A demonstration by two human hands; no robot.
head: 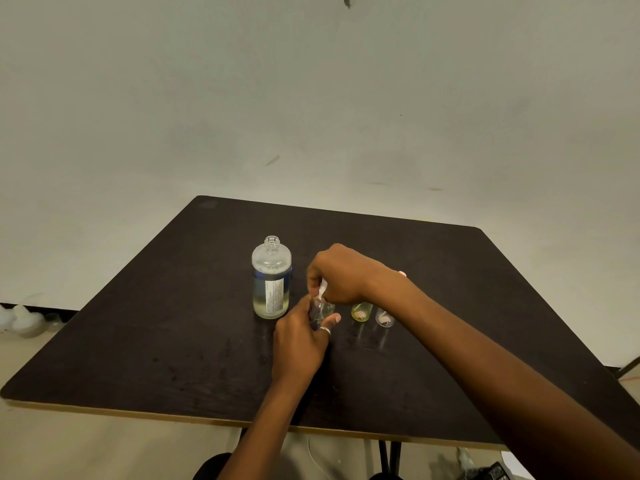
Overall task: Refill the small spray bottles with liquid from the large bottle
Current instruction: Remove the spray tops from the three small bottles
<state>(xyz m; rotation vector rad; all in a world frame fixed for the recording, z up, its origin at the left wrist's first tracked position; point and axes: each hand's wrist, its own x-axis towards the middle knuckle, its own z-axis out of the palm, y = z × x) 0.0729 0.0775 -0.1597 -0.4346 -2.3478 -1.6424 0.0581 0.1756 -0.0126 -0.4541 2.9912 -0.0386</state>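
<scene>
1. Table (173,323): dark top, set against a pale wall (311,98).
2. Large bottle (271,278): stands upright near the table centre. The neck is uncapped. Clear liquid reaches about the shoulder, with a band of bubbles at the surface. A printed label faces right.
3. Small bottle (321,308): clear, just right of the large bottle. Whether the two touch cannot be told.
4. Left hand (301,344): fingers and thumb curl round the small bottle and grip it from the near side. A ring (325,330) sits on the thumb.
5. Right hand (337,275): reaches in from the right. Its fingertips pinch a white spray top (322,289) directly above the small bottle's mouth. Whether the top is seated on the neck cannot be told.
6. Yellow bottle (361,311): small, upright, just right of the small bottle, partly hidden under the right hand.
7. Clear bottle (384,317): small, upright, just right of the yellow bottle and apart from it.
</scene>
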